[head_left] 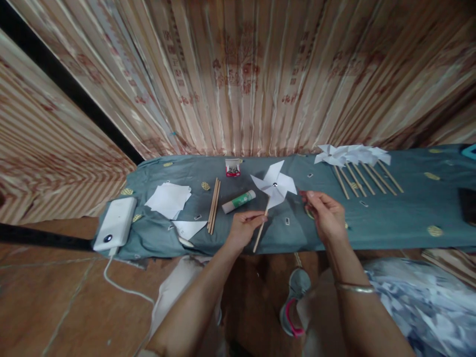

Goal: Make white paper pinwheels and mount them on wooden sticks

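My left hand (243, 229) pinches the wooden stick of a white paper pinwheel (274, 185), holding it over the grey-blue cloth (390, 218). To the right of the pinwheel hovers my right hand (326, 214), its fingers curled, fingertips close to one blade; I cannot make out anything between them. A glue stick (238, 201) with a green label lies just left of the pinwheel. Further left lie a few bare wooden sticks (213, 205) and a stack of white paper squares (168, 199).
Several finished pinwheels (353, 155) on sticks lie at the back right. A small red box (232, 168) stands at the back. A white power bank (115, 223) with a cable sits at the cloth's left end. A striped curtain hangs behind. A shoe (295, 302) rests on the floor below.
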Tool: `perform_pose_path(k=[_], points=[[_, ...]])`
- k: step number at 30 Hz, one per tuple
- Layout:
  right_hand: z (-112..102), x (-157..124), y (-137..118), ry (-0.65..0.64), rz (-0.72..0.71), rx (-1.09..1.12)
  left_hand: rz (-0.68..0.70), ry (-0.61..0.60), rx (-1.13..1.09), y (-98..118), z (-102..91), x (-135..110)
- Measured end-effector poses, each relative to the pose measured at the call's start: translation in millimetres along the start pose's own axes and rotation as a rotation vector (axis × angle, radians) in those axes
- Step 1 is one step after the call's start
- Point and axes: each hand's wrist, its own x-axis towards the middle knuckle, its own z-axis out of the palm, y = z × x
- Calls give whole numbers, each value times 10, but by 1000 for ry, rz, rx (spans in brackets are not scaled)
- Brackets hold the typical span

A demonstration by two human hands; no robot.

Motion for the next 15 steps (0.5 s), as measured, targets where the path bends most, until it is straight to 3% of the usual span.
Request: perform_pose_path(k=[7, 15], points=[[45, 41, 10, -44, -10, 54, -34, -72, 60, 14, 24, -41], [100, -17, 8, -88, 20, 56, -22, -9, -1, -45, 56, 18]])
